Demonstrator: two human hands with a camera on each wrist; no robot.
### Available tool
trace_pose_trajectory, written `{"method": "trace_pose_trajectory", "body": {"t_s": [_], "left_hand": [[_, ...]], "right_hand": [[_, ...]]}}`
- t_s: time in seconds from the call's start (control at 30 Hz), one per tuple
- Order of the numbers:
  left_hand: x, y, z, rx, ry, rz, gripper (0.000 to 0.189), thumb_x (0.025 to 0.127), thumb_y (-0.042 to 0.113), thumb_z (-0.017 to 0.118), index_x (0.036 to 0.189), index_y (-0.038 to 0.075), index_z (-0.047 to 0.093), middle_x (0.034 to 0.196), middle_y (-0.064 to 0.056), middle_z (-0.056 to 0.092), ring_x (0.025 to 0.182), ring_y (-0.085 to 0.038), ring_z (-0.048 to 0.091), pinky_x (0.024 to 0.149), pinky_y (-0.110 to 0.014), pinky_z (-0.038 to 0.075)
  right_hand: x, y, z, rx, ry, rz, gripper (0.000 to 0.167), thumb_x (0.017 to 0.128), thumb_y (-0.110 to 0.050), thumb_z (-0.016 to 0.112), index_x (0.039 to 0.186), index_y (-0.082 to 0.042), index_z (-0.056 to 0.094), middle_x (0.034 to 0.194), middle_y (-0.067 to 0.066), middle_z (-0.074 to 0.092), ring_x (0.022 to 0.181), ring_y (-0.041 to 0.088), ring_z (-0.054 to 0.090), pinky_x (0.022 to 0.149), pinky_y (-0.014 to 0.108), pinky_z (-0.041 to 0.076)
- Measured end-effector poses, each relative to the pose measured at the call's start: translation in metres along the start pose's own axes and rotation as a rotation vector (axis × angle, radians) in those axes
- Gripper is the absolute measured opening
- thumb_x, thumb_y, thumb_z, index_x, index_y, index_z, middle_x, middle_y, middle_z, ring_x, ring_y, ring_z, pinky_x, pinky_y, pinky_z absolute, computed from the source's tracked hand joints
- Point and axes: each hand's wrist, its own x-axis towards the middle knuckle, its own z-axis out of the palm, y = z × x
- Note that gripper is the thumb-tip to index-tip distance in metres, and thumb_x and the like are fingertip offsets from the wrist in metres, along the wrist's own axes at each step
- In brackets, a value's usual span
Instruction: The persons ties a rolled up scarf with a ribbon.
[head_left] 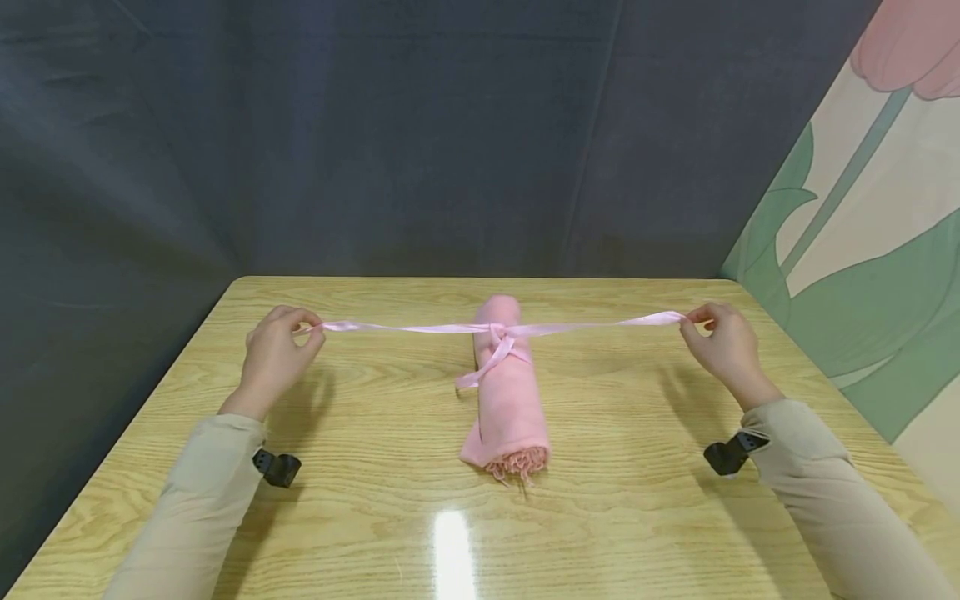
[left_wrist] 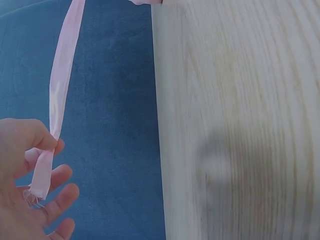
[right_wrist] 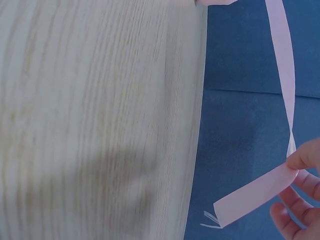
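A rolled pink scarf (head_left: 512, 408) lies lengthwise on the table, its fringed end toward me. Round its far part runs a pale pink ribbon (head_left: 592, 327), crossed on top, with a short loop-like piece lying slanted down to the left. My left hand (head_left: 277, 354) pinches one ribbon end between thumb and forefinger, off to the left of the roll. On the opposite side my right hand (head_left: 723, 346) pinches the other end. Between the hands the ribbon stretches nearly straight across the scarf. Frayed ribbon tips stick out past the fingers in both wrist views.
The wood-grain table (head_left: 375, 517) has its far edge against a dark curtain (head_left: 420, 142). A wall with a painted tulip (head_left: 862, 167) stands at the right. Each sleeve carries a small black camera (head_left: 277, 468) at the wrist.
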Motion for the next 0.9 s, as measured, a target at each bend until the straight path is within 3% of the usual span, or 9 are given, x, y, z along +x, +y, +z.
{"method": "trace_pose_trajectory", "body": {"t_s": [0.9], "left_hand": [[-0.002, -0.009, -0.011, 0.039, -0.054, -0.064, 0.02, 0.089, 0.012, 0.052, 0.097, -0.003, 0.063, 0.109, -0.025, 0.055, 0.095, -0.042, 0.055, 0.082, -0.058, 0.031]], "right_hand": [[-0.003, 0.013, -0.005, -0.052, -0.043, 0.094, 0.026, 0.09, -0.018, 0.048, 0.09, 0.008, 0.056, 0.104, 0.03, 0.052, 0.091, 0.043, 0.048, 0.07, 0.049, 0.039]]}}
